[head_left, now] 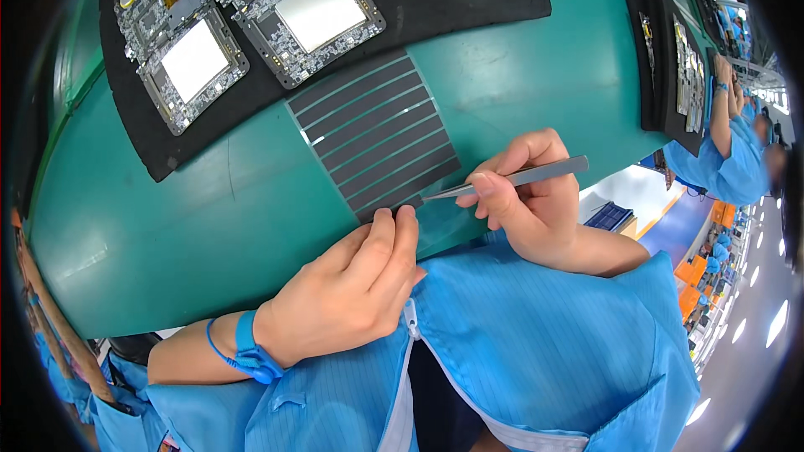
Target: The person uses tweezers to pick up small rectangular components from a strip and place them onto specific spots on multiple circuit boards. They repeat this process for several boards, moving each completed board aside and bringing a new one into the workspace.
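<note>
A clear sheet of black strips lies on the green mat in front of me. My left hand has its fingers together, with the fingertips on the sheet's near edge; its thumb is mostly hidden. A wristband with a blue cord circles that wrist. In my right hand is a pair of metal tweezers, pinched between thumb and fingers. Their points touch or nearly touch the end of the nearest black strip, beside my left fingertips. Whether they grip the strip is too small to tell.
Circuit boards with silver plates rest on a black foam pad at the far side. More boards stand in black foam at the right. The green mat covers the table. Co-workers in blue are at both sides.
</note>
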Tool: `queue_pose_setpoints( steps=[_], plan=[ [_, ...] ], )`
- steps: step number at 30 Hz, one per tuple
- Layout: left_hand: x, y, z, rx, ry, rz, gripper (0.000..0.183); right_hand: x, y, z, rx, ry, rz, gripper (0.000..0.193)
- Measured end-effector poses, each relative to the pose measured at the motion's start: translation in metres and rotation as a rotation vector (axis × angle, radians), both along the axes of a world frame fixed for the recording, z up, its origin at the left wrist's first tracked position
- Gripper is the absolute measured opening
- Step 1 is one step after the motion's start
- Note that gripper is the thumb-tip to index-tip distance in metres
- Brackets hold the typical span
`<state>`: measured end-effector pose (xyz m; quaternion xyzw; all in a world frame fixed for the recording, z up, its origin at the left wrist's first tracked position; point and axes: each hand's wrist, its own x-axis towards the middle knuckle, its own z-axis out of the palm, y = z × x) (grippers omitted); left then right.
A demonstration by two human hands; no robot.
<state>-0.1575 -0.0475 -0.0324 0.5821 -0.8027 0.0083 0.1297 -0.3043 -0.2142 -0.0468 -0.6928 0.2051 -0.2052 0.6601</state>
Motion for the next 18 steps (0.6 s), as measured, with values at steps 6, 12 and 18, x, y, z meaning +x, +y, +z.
queue_pose_setpoints(
  steps=[6,12,18],
  plan=[
    [0.0,0.0,0.002,-0.006,-0.024,-0.006,0.033,-0.004,-0.009,0.004,0.103,0.048,0.062,0.021],
    [-0.001,0.001,0.0,-0.01,-0.045,-0.005,0.033,0.002,-0.005,-0.001,-0.009,0.002,0.068,0.02],
    [0.009,-0.006,0.011,0.061,-0.01,-0.046,0.032,0.017,-0.02,0.019,0.311,-0.093,-0.012,0.017]
  ],
)
